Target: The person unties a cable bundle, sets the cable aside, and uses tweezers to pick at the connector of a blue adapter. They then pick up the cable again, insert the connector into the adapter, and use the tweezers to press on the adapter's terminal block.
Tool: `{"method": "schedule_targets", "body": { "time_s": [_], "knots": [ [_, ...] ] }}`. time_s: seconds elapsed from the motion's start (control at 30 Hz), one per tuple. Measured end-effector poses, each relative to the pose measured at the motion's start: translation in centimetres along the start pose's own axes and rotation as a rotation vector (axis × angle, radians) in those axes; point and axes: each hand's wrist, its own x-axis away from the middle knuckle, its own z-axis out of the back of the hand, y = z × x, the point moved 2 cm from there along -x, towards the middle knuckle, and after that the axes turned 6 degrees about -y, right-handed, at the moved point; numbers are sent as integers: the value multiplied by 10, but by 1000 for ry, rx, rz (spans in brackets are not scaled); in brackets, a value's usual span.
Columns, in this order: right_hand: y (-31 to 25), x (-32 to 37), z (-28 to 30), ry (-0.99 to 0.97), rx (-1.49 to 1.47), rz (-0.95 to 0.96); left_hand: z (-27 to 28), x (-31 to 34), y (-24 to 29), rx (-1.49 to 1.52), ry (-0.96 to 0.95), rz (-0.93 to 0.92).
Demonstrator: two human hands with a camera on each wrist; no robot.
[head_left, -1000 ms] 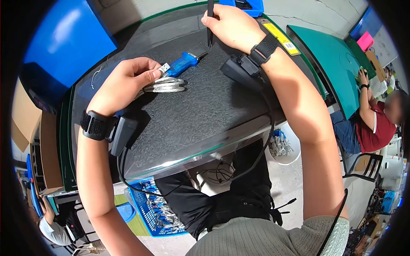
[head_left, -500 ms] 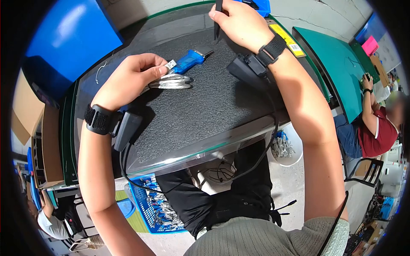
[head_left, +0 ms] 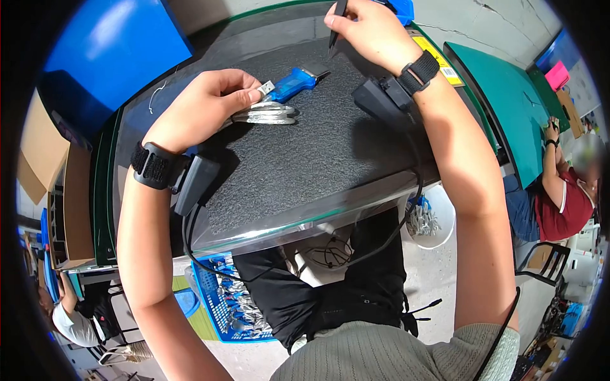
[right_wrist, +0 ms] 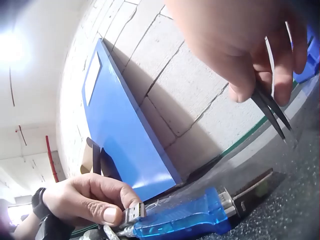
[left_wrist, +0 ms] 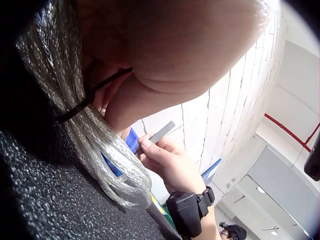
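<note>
My left hand (head_left: 202, 109) pinches a silver USB plug (head_left: 267, 87) between thumb and fingers, beside a coiled silver cable (head_left: 270, 114). In the left wrist view a dark tie binds the coil (left_wrist: 100, 145). A translucent blue connector (head_left: 289, 86) lies by the plug on the dark textured mat (head_left: 286, 171); a dark flat piece (right_wrist: 255, 192) sits at its metal end in the right wrist view. My right hand (head_left: 375, 35) grips black tweezers (right_wrist: 270, 107), tips pointing down above the table, apart from the connector.
A blue bin (head_left: 401, 11) and yellow label (head_left: 438, 60) are at the far right edge. A blue panel (head_left: 114, 51) stands left. Below are a blue basket (head_left: 222, 317) and a white bucket (head_left: 447, 219) holding cables. Another person (head_left: 565, 197) sits at the right.
Both hands, the connector and the table have shifted slightly right in the head view. The left hand keeps its pinch on the plug and the right keeps the tweezers.
</note>
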Motion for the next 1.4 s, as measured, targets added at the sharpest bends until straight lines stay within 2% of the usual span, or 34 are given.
{"method": "schedule_targets", "body": {
  "time_s": [0.07, 0.1, 0.13, 0.2, 0.23, 0.33, 0.4, 0.47, 0.5, 0.53, 0.6, 0.67, 0.73, 0.77, 0.87, 1.03, 1.13, 1.2, 1.27, 1.33, 1.4],
  "knots": [
    [-2, 2, 3, 95, -77, 14, 1, 1, 3, -15, -6, 13],
    [9, -8, -3, -3, -204, -111, 1, 1, 3, -32, -19, 21],
    [18, -14, -7, -4, -204, -113, 1, 1, 2, -30, -20, 22],
    [35, -19, -18, -119, -820, -373, 1, 0, 0, -19, -14, 1],
    [41, -22, -18, -117, -818, -377, 1, 0, 1, -16, -18, -1],
    [51, -25, -18, -144, -1091, -498, 1, 0, 3, -37, -34, 63],
    [58, -27, -25, -129, -1093, -511, 1, 0, 4, -46, -30, 55],
    [73, -36, -39, -127, -872, -364, 1, 0, 0, -22, -39, 54],
    [47, -21, -20, -214, -745, -372, 2, -2, -1, 1, -47, 55],
    [41, -15, -22, -186, -714, -346, 2, -2, 1, -3, -47, 45],
    [40, -16, -25, -281, -686, -411, 1, 0, 4, -9, -43, 63],
    [43, -16, -28, -232, -689, -391, 2, 0, 4, -14, -42, 53],
    [40, -17, -21, -67, -471, -180, 1, 1, 6, -7, -39, 68],
    [41, -19, -19, -121, -402, -184, 2, 0, 4, -9, -42, 74],
    [41, -17, -21, -200, -361, -183, 2, 0, 5, -7, -44, 81],
    [39, -16, -24, -209, -351, -120, -1, 1, 6, 0, -31, 32],
    [39, -15, -25, -152, -310, -72, -2, 2, 9, -17, -25, 11],
    [38, -21, -24, 51, -359, 61, 1, 2, 10, -56, -15, 29],
    [37, -22, -19, 92, -385, 120, 0, 3, 9, -53, -33, 15],
    [22, -15, -11, 26, -527, -2, 1, 2, 7, -55, -32, 29],
    [15, -13, -10, 14, -565, -29, 1, 2, 7, -95, -12, 8]
  ]
}}
